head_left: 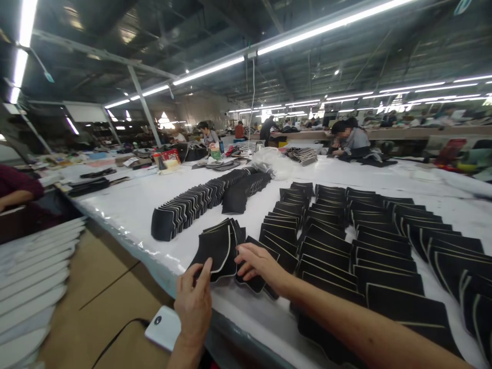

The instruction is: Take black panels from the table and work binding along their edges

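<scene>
My left hand (194,302) pinches the lower left edge of a black curved fabric panel (215,248) with a pale edge strip, at the front of the table. Under and behind this panel lie more of the same kind, loosely stacked. To its right, my right hand (263,264) hovers over or touches another black panel (251,284); its fingers are apart and slightly bent, and the contact is partly hidden. Overlapping rows of black panels (326,251) spread rightward beneath and beyond my right forearm.
Behind my hands, a long row of black panels (188,205) stands on edge on the white table (130,205). Clear plastic wrap (271,161) lies farther back. A white phone-like device (163,328) with a dark cord is lower left, near pale panels (34,277). Co-workers sit farther off.
</scene>
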Demonstrator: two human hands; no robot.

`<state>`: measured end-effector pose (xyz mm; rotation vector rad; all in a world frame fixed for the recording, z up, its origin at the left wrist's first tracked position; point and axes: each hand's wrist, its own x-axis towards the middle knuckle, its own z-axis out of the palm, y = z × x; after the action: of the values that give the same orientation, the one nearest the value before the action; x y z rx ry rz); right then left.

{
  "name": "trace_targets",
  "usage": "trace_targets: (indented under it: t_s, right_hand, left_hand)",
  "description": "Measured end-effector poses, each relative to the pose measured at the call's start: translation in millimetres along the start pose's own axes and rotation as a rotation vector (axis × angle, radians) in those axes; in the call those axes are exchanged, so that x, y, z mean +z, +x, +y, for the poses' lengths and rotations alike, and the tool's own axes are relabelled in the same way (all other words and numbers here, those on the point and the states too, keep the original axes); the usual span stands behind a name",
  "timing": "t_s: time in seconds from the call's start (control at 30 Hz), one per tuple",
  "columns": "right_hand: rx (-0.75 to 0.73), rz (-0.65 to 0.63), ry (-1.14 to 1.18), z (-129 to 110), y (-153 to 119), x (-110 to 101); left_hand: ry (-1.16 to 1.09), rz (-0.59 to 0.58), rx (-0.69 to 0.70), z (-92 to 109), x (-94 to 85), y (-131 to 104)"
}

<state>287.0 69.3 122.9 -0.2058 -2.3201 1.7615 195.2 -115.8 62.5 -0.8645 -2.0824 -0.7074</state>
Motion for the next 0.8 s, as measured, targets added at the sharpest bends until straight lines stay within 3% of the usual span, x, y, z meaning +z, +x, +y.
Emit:
trace_targets:
  t_s: [0.1, 0.2, 0.4, 0.57, 0.8]
  right_hand:
    - [0.135, 0.031, 0.147, 5, 5, 13]
    - [0.224, 0.121, 0.195, 18, 5, 13]
    - [0.18, 0.325, 0.224, 19, -13, -34]
    - [0.168, 0.426, 0.288, -1, -38, -72]
    - [0.197, 0.52, 0.345, -11, -73, -88]
  left_hand:
    - [-0.051, -0.116, 0.098, 14, 0.7, -19]
    - [-0.132, -0.192, 0.137, 20, 1.3, -37]
    - [-0.162, -0.029, -0.14, 15, -2.4, -50]
    - [-0.09, -0.084, -0.215, 9, -3.2, -59]
    - [-0.046, -0.139, -0.271, 9, -4.8, -73]
